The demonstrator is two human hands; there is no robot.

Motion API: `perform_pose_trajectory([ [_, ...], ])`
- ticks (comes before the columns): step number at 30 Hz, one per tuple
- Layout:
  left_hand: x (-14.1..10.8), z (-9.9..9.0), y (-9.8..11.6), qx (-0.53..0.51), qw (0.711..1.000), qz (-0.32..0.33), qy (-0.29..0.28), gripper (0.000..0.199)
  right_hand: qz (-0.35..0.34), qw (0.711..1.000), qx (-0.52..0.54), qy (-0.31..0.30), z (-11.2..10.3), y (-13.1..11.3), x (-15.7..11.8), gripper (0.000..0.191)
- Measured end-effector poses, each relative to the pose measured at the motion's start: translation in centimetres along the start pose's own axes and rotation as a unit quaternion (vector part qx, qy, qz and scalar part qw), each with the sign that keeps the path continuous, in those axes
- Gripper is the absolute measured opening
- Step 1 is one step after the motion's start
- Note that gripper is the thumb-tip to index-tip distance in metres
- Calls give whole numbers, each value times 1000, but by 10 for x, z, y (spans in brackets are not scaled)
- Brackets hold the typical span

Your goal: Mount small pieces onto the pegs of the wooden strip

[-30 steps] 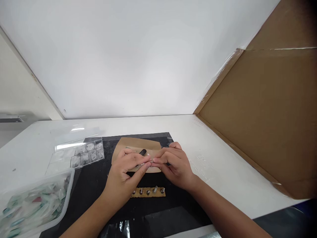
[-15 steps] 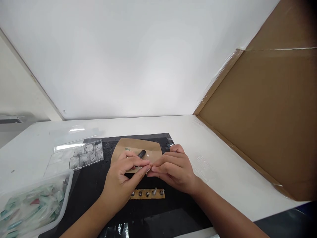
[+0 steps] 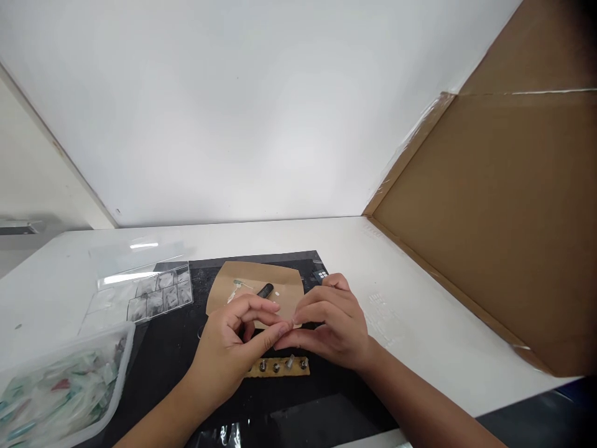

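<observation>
My left hand and my right hand meet over the black mat, fingertips touching. Whatever small thing lies between them is too small and covered to make out. My left thumb presses against the right fingertips, with the left fingers curved above it. The right fingers are bent in a pinch toward the right thumb. Just beyond the hands lies a brown sheet with a dark stubby object, small white bits and a thin green-tipped stick. Below the hands, a yellowish strip carries several small upright pegs, one with a clear piece.
At left, a clear compartment case with its lid open holds small pale pieces. A translucent tub of small plastic packets stands nearer. A small dark card with white dots lies by my right hand. Cardboard walls the right side.
My left index finger has lifted away from the left thumb, and the thumb has slid right against my right fingertips. More of the brown sheet and its white bits now shows.
</observation>
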State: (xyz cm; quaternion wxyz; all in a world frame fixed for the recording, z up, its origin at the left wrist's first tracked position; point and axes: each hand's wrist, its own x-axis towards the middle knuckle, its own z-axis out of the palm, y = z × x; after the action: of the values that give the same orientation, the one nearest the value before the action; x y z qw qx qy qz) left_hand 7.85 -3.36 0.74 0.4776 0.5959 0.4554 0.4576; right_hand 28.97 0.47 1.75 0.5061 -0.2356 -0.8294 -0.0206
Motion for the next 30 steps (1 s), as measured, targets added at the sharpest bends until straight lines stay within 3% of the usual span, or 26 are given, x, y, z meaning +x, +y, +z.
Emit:
perform_pose_trajectory([
  [12,2,1,3,-57,998,-26,3,30,34,999,31,-10,2,1,1,28],
  [17,2,-2,2,-28,999,-24,-18,29,53,996,63,-32,0,-1,4,23],
  [21,3,-9,3,111,988,103,-39,21,93,993,57,-44,-13,-11,-4,27],
  [26,4,-13,4,246,932,249,-93,28,172,984,23,-35,-29,-29,-39,34],
  [30,1,-6,3,306,890,308,-137,25,192,978,16,-77,-29,-31,-59,38],
])
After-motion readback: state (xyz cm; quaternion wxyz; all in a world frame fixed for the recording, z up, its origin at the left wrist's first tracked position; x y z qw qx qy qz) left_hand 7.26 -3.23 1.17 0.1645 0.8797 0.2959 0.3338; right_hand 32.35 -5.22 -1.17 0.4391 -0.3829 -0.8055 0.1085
